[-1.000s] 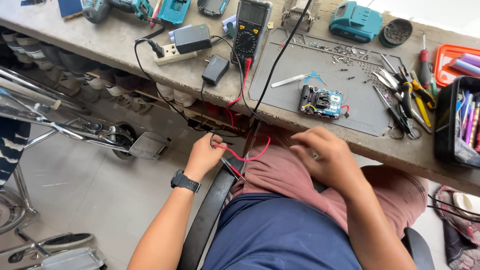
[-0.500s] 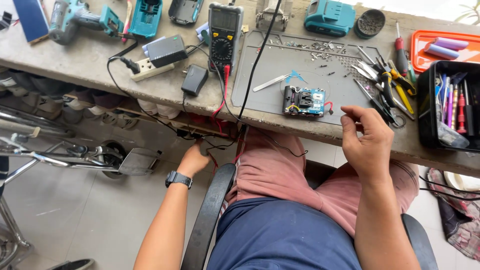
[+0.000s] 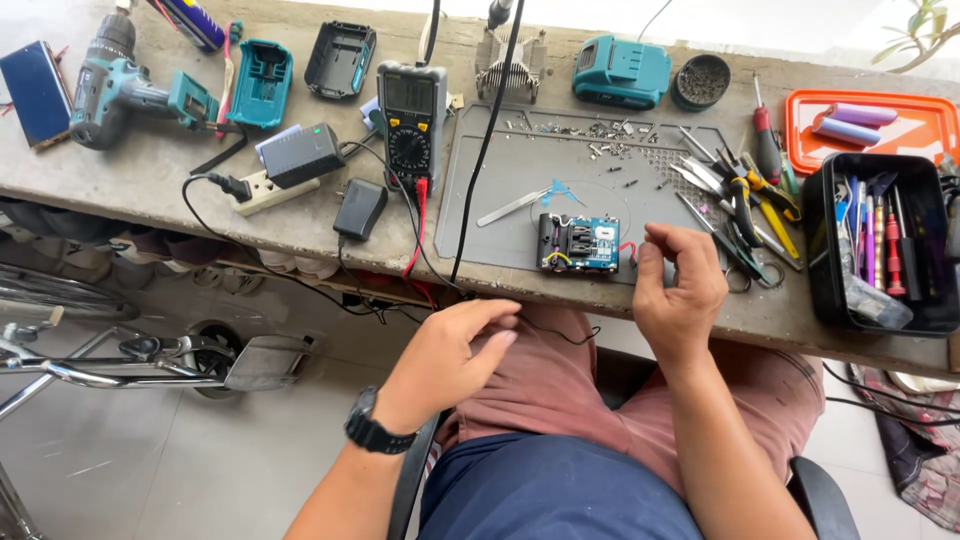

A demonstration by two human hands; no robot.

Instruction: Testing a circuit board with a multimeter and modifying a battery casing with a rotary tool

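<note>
Your right hand (image 3: 680,295) hovers loosely curled, holding nothing, just right of the small blue-and-black circuit module (image 3: 579,243) near the grey mat's (image 3: 500,215) front edge; your left hand (image 3: 450,360), open, rests below the bench edge on your thigh.

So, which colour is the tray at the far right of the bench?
Orange; the tray shows best in the head view.

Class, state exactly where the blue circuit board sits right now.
In the head view, the blue circuit board lies on the grey work mat, just left of the right hand, right of the multimeter.
</note>
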